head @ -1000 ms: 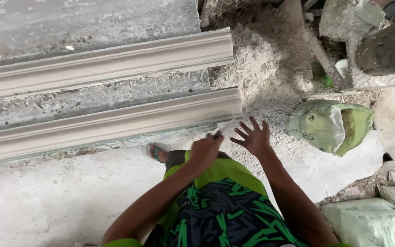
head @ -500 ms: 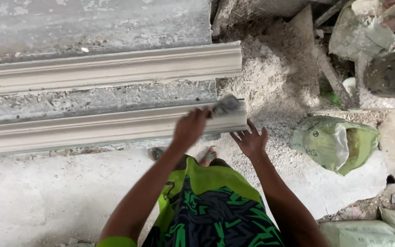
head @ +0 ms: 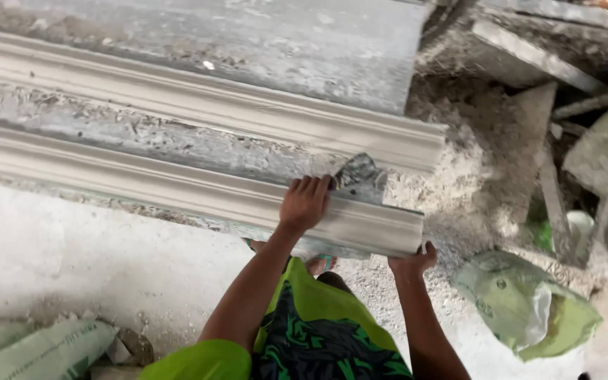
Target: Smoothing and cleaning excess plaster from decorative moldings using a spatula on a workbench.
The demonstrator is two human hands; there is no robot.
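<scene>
Head view: long pale grey moulded plaster cornice (head: 177, 188)
Left hand (head: 305, 203): clenched on grey plaster-caked scraper (head: 355, 172), best kept flat
Right hand (head: 411, 262): pressed under cornice end, steadying

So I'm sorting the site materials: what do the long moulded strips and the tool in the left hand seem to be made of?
The moulded strips look like cast plaster or cement: matt, pale grey, with crumbly residue beside them. The scraper in the left hand seems to be a flat metal blade, crusted with grey paste; its metal is hard to confirm.

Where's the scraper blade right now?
Head view, centre: the scraper blade is in the left hand, against the near moulding, close to its right end.
</scene>
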